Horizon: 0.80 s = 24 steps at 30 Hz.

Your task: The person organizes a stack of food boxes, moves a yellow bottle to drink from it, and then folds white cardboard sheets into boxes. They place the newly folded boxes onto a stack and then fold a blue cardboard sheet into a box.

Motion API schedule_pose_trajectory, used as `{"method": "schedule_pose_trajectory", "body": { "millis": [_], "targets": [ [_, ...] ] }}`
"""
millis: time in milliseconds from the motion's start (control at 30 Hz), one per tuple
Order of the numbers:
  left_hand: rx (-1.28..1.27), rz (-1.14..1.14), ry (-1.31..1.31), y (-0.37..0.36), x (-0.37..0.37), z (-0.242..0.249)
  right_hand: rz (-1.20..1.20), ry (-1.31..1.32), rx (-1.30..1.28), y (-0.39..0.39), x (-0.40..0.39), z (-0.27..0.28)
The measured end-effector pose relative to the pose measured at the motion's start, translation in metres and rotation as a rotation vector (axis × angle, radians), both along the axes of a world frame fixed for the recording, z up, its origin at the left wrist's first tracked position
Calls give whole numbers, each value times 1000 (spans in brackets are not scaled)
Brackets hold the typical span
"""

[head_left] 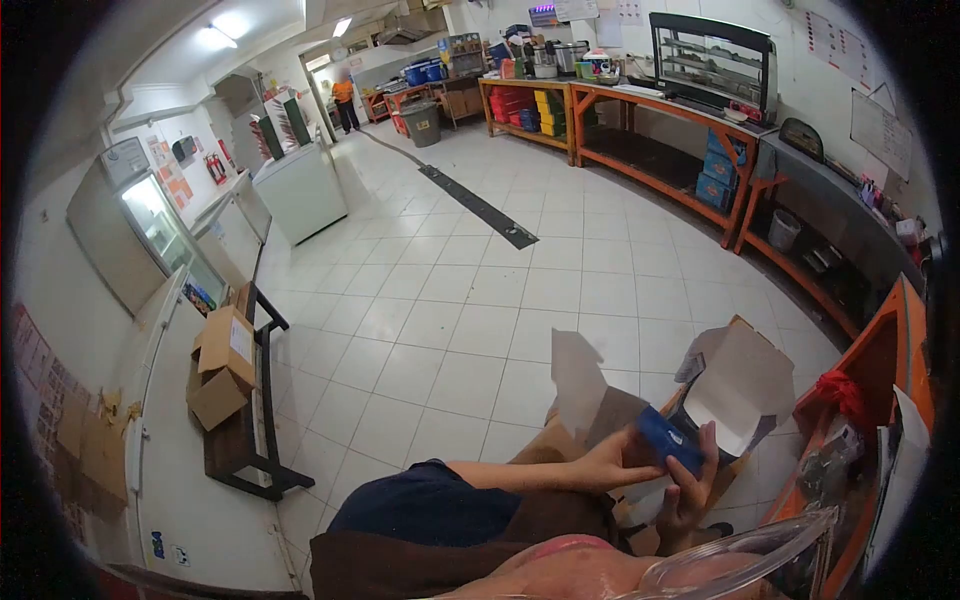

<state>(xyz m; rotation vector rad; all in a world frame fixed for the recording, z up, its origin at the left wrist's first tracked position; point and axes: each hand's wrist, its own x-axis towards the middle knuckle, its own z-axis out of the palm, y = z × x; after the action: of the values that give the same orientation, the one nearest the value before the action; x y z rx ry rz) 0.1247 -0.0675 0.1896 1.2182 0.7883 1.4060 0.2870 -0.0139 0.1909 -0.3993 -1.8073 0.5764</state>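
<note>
A blue carton [668,438] with a small white mark is between my two hands at the lower right. Pale flaps [578,372] stand up on its far left side. My left hand [625,462] comes in from the left and is closed on the carton's near left edge. On the near right side my right hand [688,492] grips the carton, its fingers up along the edge. Just beyond my right hand is an open carton [735,395] with a white inside and raised flaps.
A dark bench [262,400] at the left bears an open cardboard box [225,355]. An orange-framed shelf [900,340] with a red plastic bag [838,395] stands close at my right. A black strip [478,205] lies along the tiled floor. A person [345,100] stands far back.
</note>
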Motion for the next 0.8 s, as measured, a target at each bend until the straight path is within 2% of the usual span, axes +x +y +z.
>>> {"method": "schedule_pose_trajectory", "body": {
  "millis": [33,100,167,267,367,400,533,667,800],
  "targets": [
    [77,-12,16,0,1,0,15,19,-21,0,2,-3],
    [175,367,281,6,-10,-1,45,56,-66,1,7,-6],
    [264,751,552,13,-29,4,96,-42,-40,5,20,-1],
    [317,807,568,15,-41,30,107,-105,-22,5,24,8],
    [614,464,697,19,-57,29,22,-95,-36,5,22,7],
    [710,464,821,19,-53,31,-18,-84,-42,5,21,7],
    [720,409,1105,12,-37,34,-4,-175,7,2,17,14],
    [624,609,1068,8,-17,29,-36,-139,6,-5,2,9],
    [710,409,988,18,-37,36,-45,-50,-87,1,9,7]
  ]
}}
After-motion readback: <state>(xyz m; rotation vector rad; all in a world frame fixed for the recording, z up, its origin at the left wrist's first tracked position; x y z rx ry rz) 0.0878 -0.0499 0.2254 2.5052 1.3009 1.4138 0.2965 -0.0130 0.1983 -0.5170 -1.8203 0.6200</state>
